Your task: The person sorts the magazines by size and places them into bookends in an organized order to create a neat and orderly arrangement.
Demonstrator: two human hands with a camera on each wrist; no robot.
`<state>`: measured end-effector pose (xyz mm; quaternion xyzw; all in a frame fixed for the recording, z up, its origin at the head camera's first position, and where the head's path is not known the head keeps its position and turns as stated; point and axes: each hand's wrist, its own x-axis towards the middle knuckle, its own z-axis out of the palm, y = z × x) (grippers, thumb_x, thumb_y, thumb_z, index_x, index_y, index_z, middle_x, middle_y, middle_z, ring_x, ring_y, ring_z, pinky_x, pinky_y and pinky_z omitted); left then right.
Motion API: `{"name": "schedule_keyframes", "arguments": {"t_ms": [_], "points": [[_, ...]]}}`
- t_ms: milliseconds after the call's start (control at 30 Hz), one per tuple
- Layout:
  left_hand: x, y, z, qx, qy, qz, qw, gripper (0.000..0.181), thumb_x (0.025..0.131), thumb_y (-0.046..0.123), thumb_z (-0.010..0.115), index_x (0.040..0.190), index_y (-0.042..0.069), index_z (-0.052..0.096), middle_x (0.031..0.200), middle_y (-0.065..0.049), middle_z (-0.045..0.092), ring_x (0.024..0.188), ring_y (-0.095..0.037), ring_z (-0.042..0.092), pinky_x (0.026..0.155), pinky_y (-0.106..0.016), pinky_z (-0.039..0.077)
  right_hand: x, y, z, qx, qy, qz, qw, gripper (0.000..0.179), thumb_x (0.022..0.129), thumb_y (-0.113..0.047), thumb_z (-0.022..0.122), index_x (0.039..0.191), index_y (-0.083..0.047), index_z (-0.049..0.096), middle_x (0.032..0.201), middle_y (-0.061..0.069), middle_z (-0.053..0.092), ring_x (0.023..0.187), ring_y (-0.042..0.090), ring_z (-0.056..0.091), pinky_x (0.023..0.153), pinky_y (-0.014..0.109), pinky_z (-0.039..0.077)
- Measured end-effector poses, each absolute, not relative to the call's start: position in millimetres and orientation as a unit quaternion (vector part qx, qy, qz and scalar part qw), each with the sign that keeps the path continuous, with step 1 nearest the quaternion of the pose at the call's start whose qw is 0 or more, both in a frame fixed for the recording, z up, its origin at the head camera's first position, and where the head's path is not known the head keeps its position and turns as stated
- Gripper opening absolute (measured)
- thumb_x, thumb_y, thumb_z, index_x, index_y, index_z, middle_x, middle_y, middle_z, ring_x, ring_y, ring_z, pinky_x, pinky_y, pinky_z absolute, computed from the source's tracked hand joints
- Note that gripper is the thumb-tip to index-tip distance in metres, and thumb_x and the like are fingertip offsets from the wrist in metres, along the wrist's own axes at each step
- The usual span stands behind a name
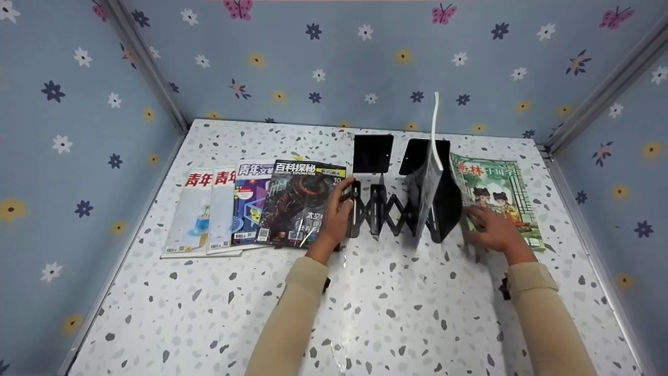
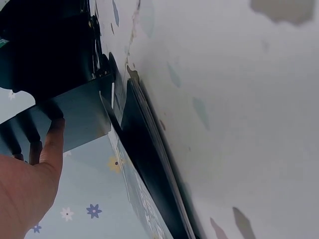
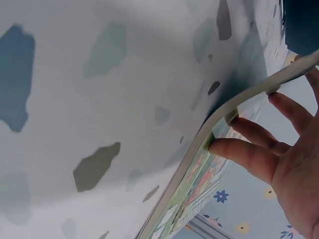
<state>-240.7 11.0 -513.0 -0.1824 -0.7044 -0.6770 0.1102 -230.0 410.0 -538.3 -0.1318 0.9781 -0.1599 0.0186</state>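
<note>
A black expandable book rack (image 1: pixel 376 209) stands mid-table, its tall plates upright. My left hand (image 1: pixel 336 211) is at the rack's left end; in the left wrist view its extended fingers (image 2: pixel 54 142) touch a black plate (image 2: pixel 82 117). One thin magazine (image 1: pixel 429 193) stands upright within the right part of the rack. To the right lies a green magazine (image 1: pixel 503 196) with two drawn children on its cover. My right hand (image 1: pixel 493 232) touches its left side; in the right wrist view the fingertips (image 3: pixel 222 145) rest against the cover, and the magazine's edge (image 3: pixel 239 99) bends upward.
Left of the rack, several magazines overlap in a row, the dark-covered one (image 1: pixel 300 203) on top and a pale one (image 1: pixel 188 224) at the far left. The speckled white table (image 1: pixel 407 313) is bounded by flower-patterned panels (image 1: pixel 344 78) at the back and sides.
</note>
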Motion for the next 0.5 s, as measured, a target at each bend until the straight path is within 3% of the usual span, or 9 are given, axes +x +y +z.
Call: {"name": "schedule_keyframes", "arguments": {"t_ms": [267,500], "points": [[-240.8,9.8,-512.3,-0.184,-0.706,-0.675,0.112,0.046,0.085,-0.001,0.037,0.130,0.004,0.038,0.133,-0.010,0.039,0.121,-0.027,0.038,0.095,-0.040,0.036,-234.6,403.7,-539.4,-0.093,0.983,-0.156,0.022,0.059,0.078,-0.062,0.044,0.127,-0.028,0.044,0.130,0.011,0.041,0.101,0.038,0.049,0.079,0.057,0.035],[-240.7,11.3,-514.0,-0.177,-0.705,-0.679,0.101,0.046,0.085,-0.003,0.036,0.131,0.004,0.038,0.134,-0.009,0.038,0.120,-0.022,0.039,0.095,-0.037,0.036,-240.0,399.5,-540.1,-0.075,0.987,-0.140,0.027,0.053,0.083,-0.056,0.040,0.125,-0.023,0.045,0.125,0.014,0.042,0.096,0.037,0.051,0.073,0.053,0.038]]}}
